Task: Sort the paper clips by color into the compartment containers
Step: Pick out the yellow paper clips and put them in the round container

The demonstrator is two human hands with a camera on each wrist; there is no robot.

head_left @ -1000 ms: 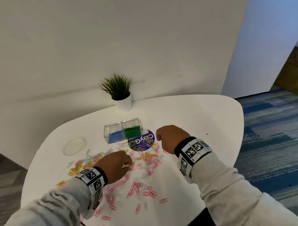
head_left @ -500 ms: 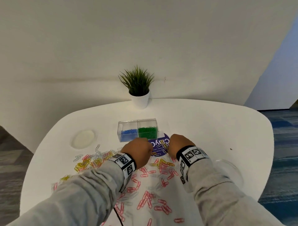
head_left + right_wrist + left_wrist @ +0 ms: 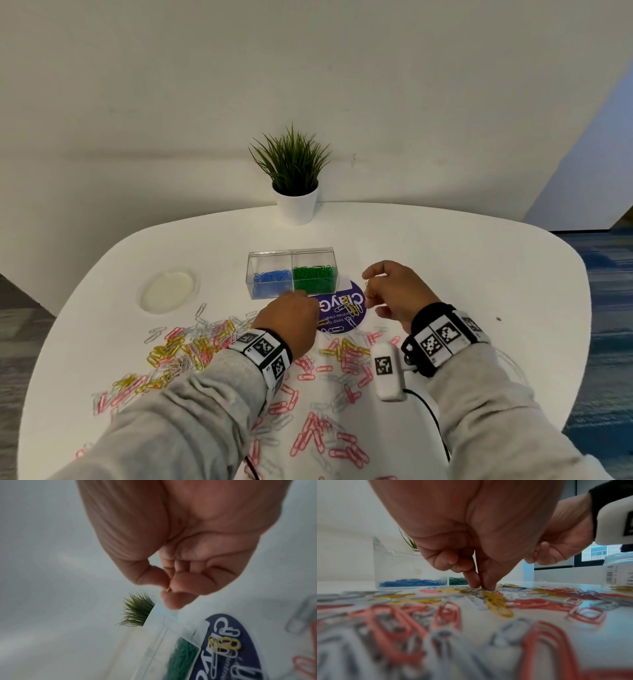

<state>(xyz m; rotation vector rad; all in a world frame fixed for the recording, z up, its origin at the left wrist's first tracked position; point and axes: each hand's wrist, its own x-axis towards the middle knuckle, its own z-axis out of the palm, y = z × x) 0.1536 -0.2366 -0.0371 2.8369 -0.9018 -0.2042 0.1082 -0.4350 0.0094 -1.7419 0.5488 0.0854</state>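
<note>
A clear two-compartment container stands at mid-table, with blue clips in its left half and green clips in its right. Pink, yellow and white paper clips lie scattered over the near table. My left hand reaches down by the purple sticker; in the left wrist view its thumb and forefinger pinch a yellow clip lying in the pile. My right hand hovers to the right of the container and pinches a yellow clip between thumb and fingertips.
A potted plant stands at the back by the wall. A round white disc lies at the left. The purple sticker carries a few clips. A clear tub sits at the right. The table's edge curves close on both sides.
My left hand has moved forward from the pile to the sticker's edge. My right hand has lifted off the table and turned, now with a yellow clip pinched in it.
</note>
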